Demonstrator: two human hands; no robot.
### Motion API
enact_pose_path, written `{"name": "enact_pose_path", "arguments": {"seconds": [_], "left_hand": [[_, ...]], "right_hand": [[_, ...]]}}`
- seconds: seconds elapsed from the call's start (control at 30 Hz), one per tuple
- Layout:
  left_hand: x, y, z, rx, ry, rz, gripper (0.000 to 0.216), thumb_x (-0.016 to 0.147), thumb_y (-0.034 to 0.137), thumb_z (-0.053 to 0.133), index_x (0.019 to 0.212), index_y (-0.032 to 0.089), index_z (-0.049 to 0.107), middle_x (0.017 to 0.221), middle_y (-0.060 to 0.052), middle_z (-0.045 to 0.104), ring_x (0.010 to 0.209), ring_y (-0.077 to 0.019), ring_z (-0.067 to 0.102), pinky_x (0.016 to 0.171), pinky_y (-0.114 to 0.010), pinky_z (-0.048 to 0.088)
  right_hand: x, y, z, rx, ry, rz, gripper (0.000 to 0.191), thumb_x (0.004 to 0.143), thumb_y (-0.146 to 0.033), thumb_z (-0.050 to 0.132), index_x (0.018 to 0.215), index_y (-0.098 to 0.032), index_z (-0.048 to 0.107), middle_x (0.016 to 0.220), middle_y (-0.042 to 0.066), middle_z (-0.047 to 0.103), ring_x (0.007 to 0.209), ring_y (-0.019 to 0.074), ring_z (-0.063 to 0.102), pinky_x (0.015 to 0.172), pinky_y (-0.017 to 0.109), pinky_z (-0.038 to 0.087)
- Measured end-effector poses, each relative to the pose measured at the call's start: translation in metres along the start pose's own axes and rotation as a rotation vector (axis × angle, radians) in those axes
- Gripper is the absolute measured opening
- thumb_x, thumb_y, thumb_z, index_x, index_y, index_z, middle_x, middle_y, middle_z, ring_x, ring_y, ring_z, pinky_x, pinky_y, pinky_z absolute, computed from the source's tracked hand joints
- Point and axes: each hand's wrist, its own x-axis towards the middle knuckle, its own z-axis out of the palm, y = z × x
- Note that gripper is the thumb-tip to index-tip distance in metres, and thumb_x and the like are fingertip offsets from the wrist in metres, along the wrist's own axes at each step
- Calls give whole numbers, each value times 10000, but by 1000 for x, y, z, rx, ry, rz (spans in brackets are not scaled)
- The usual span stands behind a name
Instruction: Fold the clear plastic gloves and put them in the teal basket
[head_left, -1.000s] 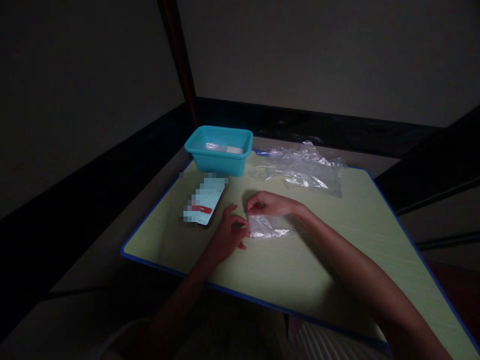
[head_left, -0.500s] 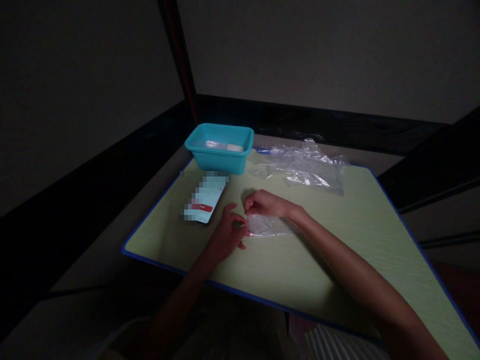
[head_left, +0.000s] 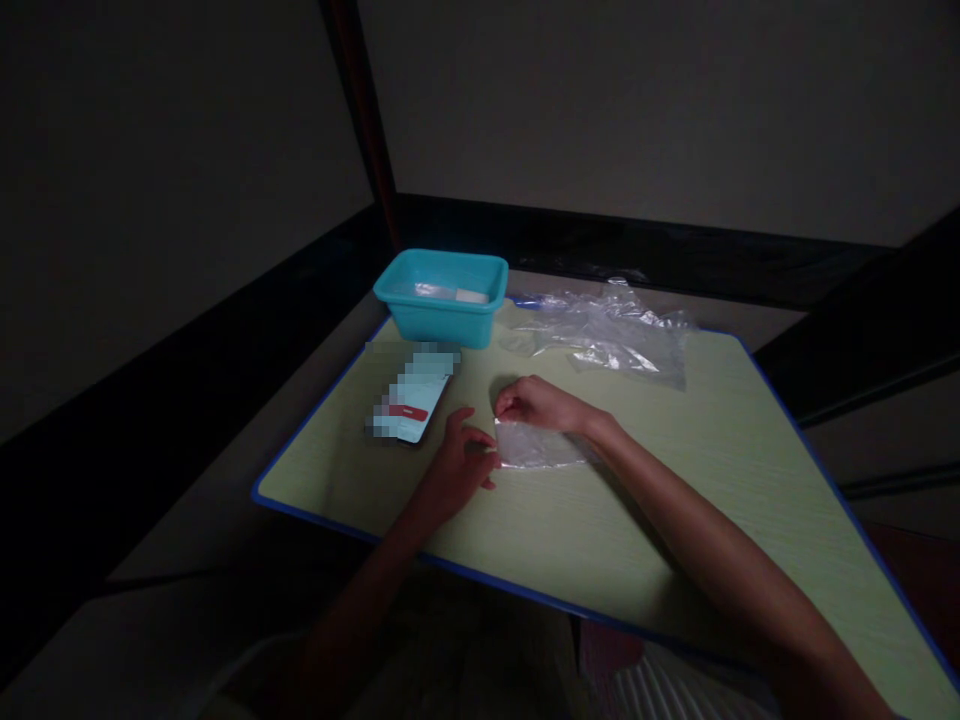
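Note:
A small clear plastic bag lies flat on the pale yellow-green table, partly under my right forearm. My left hand pinches the bag's near left corner between thumb and finger, its other fingers spread. At the far left corner, my right hand is closed with its fingertips pinching the edge. The bag's left edge runs between the two hands. My right hand and wrist hide the bag's far side.
A turquoise plastic basket at the back left holds clear plastic and a white item. In front of it lies a phone with a lit screen. Crumpled clear plastic spreads along the back. The table has a blue edge.
My right hand has shifted slightly away from the left one, and the bag's left edge between them shows straighter. My left hand has hardly moved.

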Motion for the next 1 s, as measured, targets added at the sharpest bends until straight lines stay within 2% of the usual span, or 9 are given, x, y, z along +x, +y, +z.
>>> {"name": "enact_pose_path", "arguments": {"seconds": [0.3, 0.47, 0.57, 0.77, 0.9, 1.0], "left_hand": [[-2, -2, 0, -22, -5, 19, 563, 641, 136, 613, 1109, 220, 311, 848, 39, 536, 625, -100, 619, 401, -142, 470], [-3, -6, -2, -41, 5, 30, 574, 626, 189, 643, 1105, 228, 328, 865, 31, 555, 636, -104, 618, 408, -147, 474], [-2, -3, -3, -51, 7, 0, 578, 600, 202, 670, 1079, 225, 347, 848, 29, 575, 614, -110, 607, 394, -156, 465], [-5, 8, -6, -48, -7, -76, 581, 577, 189, 691, 1049, 211, 353, 848, 17, 589, 653, -130, 611, 425, -170, 463], [-12, 7, -12, -30, -35, -34, 560, 608, 247, 685, 1064, 220, 361, 895, 0, 577, 654, -129, 618, 451, -178, 448], [-17, 7, -15, 80, -57, 32, 497, 662, 258, 636, 1085, 220, 380, 943, -23, 571, 648, -131, 620, 497, -219, 466]], "right_hand": [[-7, -14, 0, -207, 58, 61, 154, 771, -78, 511, 721, -169, 625, 714, 0, 643, 666, 133, 565, 620, 245, 342], [-18, -34, 8, -381, 141, 94, 135, 863, -123, 461, 886, -145, 592, 890, 83, 622, 822, 205, 559, 675, 303, 310], [-22, -40, 17, -467, 176, 115, 167, 907, -141, 414, 961, -126, 571, 958, 126, 589, 906, 242, 530, 719, 337, 300], [-24, -39, 25, -565, 208, 132, 173, 923, -162, 410, 1007, -133, 558, 997, 125, 570, 943, 251, 496, 750, 352, 286], [-25, -39, 23, -594, 222, 137, 174, 923, -167, 411, 1014, -140, 556, 989, 119, 572, 937, 248, 491, 750, 348, 283], [-25, -39, 24, -600, 234, 136, 172, 918, -163, 417, 1013, -139, 558, 987, 120, 573, 941, 250, 489, 759, 351, 281]]}}
